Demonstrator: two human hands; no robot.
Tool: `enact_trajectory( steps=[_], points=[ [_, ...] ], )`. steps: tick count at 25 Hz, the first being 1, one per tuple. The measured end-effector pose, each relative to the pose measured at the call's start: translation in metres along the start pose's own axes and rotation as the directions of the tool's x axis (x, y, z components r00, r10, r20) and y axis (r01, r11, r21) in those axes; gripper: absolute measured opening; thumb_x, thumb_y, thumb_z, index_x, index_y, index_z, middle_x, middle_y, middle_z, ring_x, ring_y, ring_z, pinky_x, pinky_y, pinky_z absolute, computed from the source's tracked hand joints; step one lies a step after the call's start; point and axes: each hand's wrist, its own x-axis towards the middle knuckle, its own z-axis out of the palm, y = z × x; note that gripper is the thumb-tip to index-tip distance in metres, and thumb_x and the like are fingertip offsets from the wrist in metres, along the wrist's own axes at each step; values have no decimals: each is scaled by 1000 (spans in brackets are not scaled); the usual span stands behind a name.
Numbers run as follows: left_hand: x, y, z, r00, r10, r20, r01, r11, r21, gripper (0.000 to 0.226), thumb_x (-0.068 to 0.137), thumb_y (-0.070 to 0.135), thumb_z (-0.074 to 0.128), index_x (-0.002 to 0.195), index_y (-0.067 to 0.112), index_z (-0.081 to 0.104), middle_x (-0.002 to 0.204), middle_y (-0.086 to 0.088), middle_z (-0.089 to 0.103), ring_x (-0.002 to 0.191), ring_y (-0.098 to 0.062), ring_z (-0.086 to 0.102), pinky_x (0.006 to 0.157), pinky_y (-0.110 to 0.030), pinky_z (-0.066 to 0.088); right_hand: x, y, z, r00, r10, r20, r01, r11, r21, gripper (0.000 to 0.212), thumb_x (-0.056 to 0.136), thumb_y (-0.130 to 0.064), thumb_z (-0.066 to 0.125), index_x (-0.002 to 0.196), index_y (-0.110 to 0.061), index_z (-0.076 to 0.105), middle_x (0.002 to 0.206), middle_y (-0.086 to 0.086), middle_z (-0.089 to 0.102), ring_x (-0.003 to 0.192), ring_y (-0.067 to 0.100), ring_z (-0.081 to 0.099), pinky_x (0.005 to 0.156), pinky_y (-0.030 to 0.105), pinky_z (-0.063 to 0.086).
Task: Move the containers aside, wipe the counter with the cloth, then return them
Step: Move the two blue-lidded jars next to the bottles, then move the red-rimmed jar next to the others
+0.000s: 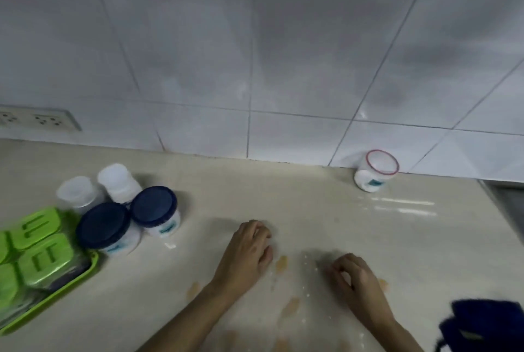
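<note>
Two white tubs with dark blue lids (154, 210) (105, 227) and two white-capped jars (119, 183) (76, 193) stand grouped at the left of the beige counter (283, 198). A clear tub with a red rim (375, 170) stands alone by the wall at the right. My left hand (246, 252) hovers over the counter's middle, fingers loosely curled, holding nothing. Beside it, my right hand (354, 278) is also curled and holds nothing. A dark blue cloth (485, 323) lies at the bottom right, apart from both hands. Orange stains (282, 262) and white specks mark the counter between the hands.
A green tray (56, 295) with green-lidded boxes (42, 258) sits at the left edge, touching the blue-lidded tubs. A tiled wall runs behind with a socket strip (37, 119) at the left. A steel sink edge (507, 204) shows at the far right.
</note>
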Motion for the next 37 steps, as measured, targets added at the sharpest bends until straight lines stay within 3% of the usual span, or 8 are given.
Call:
enact_trajectory(
  steps=[3, 9, 13, 18, 27, 32, 34, 37],
  points=[
    [56, 34, 42, 998, 42, 56, -43, 999, 23, 28, 85, 30, 41, 99, 13, 59, 105, -4, 56, 98, -23, 55, 84, -28, 42, 15, 46, -40, 998, 45, -45, -47, 998, -44, 6, 87, -39, 59, 85, -37, 54, 83, -17, 59, 81, 7, 58, 73, 16, 42],
    [150, 83, 122, 996, 83, 11, -84, 986, 143, 31, 81, 32, 43, 102, 14, 58, 112, -7, 58, 105, -25, 55, 93, -31, 42, 120, 97, -98, 984, -23, -177, -48, 921, -386, 56, 78, -28, 75, 126, -10, 50, 129, 15, 52, 117, 31, 53, 95, 37, 47],
    [163, 77, 154, 999, 46, 7, -47, 972, 230, 36, 90, 35, 42, 114, 12, 58, 123, -10, 58, 116, -27, 53, 105, -34, 32, 191, 117, -108, 990, 85, -112, -117, 941, -319, 83, 72, -38, 79, 139, -15, 36, 148, 18, 30, 130, 38, 41, 101, 48, 44],
    [156, 74, 165, 999, 26, -19, -21, 975, 219, 41, 93, 36, 42, 122, 11, 58, 133, -11, 56, 127, -27, 50, 111, -36, 27, 213, 133, -90, 979, 82, -187, -105, 988, -115, 72, 70, -37, 81, 130, -26, 42, 139, 10, 36, 115, 34, 52, 93, 43, 52],
    [156, 73, 158, 990, 80, -114, -54, 974, 218, 34, 92, 32, 46, 117, 14, 61, 128, -7, 59, 125, -21, 50, 110, -33, 32, 183, 114, -91, 958, -19, -287, -4, 997, -79, 74, 68, -39, 82, 131, -33, 42, 139, 3, 35, 114, 24, 51, 89, 33, 50],
    [161, 67, 133, 991, 130, -21, -127, 985, 120, 31, 89, 30, 48, 107, 12, 66, 110, -5, 67, 105, -20, 60, 108, -29, 29, 165, 74, -100, 972, -75, -223, 33, 982, -187, 78, 64, -40, 84, 130, -31, 44, 137, 6, 38, 111, 30, 56, 83, 35, 55],
    [140, 49, 109, 984, 144, -110, -130, 984, 124, 31, 90, 28, 44, 103, 10, 66, 106, -6, 66, 100, -20, 57, 102, -30, 37, 148, 53, -96, 967, -95, -237, 49, 979, -196, 77, 64, -39, 84, 130, -30, 45, 136, 6, 39, 111, 30, 56, 83, 36, 55],
    [22, -13, 27, 999, -16, -37, 17, 999, 31, 33, 91, 24, 41, 109, 11, 65, 110, -4, 63, 103, -19, 56, 96, -28, 43, 109, -35, -34, 987, -124, -101, 112, 987, -116, 77, 63, -42, 84, 130, -31, 46, 136, 2, 39, 111, 25, 56, 81, 29, 52]
  ],
)
